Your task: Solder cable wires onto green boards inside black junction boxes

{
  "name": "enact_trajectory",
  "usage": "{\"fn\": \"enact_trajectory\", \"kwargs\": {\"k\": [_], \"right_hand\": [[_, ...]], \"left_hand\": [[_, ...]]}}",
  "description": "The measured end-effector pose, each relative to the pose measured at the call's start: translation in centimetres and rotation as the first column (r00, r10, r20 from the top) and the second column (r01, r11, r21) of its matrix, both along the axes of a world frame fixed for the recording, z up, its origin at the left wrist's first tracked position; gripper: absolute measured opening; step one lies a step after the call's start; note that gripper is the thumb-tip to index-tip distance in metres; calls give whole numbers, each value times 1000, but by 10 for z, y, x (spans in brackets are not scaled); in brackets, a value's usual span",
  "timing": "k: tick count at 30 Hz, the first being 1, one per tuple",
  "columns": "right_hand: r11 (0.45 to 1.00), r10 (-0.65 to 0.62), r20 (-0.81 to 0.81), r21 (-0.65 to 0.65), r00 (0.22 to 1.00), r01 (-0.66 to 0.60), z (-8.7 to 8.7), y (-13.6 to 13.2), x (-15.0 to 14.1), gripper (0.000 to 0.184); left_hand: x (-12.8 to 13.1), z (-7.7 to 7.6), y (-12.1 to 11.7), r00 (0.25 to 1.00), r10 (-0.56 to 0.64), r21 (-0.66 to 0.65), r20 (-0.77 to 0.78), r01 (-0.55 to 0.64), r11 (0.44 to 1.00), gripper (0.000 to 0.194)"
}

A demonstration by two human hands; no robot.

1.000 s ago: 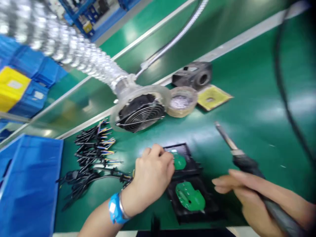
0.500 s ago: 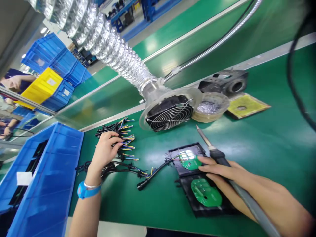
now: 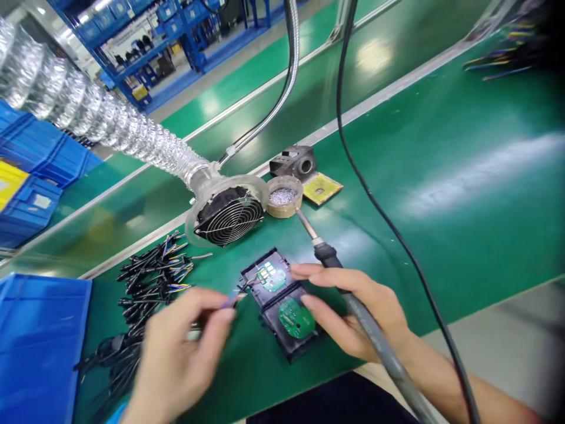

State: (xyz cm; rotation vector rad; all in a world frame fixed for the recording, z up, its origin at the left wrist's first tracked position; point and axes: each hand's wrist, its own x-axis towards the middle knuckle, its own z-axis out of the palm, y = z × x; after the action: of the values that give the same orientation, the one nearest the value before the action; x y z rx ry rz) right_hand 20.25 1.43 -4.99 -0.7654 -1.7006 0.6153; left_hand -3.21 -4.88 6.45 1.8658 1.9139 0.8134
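Note:
My left hand [image 3: 185, 347] is closed in a pinch around a wired cable [image 3: 241, 294] at the left edge of a black plastic case. Motion blurs the fingertips, and the rest of that cable is hidden behind the hand. My right hand [image 3: 353, 306] grips a soldering iron [image 3: 326, 256], its tip pointing up toward the solder tub. Thumb and fingertips of that hand also rest at the right side of the opened case [image 3: 273, 318]. One green circuit board [image 3: 273, 278] with wires on it lies in the upper half; another circuit board [image 3: 296, 318] lies in the lower half.
A fume extractor fan [image 3: 229, 221] on a foil duct [image 3: 115, 129] stands behind the case. Beside it are a solder tub [image 3: 285, 197], an iron stand [image 3: 293, 162] and a yellow sponge [image 3: 322, 188]. Black cables [image 3: 150, 271] lie left, near a blue bin [image 3: 39, 341]. The iron's cord [image 3: 384, 218] hangs at right.
My left hand has moved from the cable pile to the case's left edge and now pinches a cable. The view has swung right. The right hand still holds the soldering iron by the case.

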Motion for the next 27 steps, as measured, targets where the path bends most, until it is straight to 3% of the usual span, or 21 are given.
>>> {"fn": "enact_trajectory", "kwargs": {"k": [1,2,5,11,18,22,27], "right_hand": [[1000,-5,-20,-20,1000,5,3,-4,-2,36],[999,-3,-26,-36,1000,2,6,-7,-3,36],[996,18,-58,-85,998,-23,9,-12,-8,29],[984,17,-168,-170,986,-46,7,-13,-8,26],[985,11,-234,-163,972,-50,8,-15,-8,25],[985,-4,-271,-170,963,-44,9,-16,-9,27],[976,132,-242,-137,961,-169,13,-15,-5,34]], "left_hand": [[14,-14,6,985,-95,-197,146,123,973,16],[26,-28,13,945,-91,-335,313,200,921,19],[48,-58,27,823,42,-483,567,290,826,25],[59,-64,26,715,139,-495,685,317,809,33],[63,-71,24,615,238,-437,752,194,878,34],[63,-73,20,521,275,-443,808,231,866,33],[64,-78,17,460,302,-454,835,267,850,34]]}}
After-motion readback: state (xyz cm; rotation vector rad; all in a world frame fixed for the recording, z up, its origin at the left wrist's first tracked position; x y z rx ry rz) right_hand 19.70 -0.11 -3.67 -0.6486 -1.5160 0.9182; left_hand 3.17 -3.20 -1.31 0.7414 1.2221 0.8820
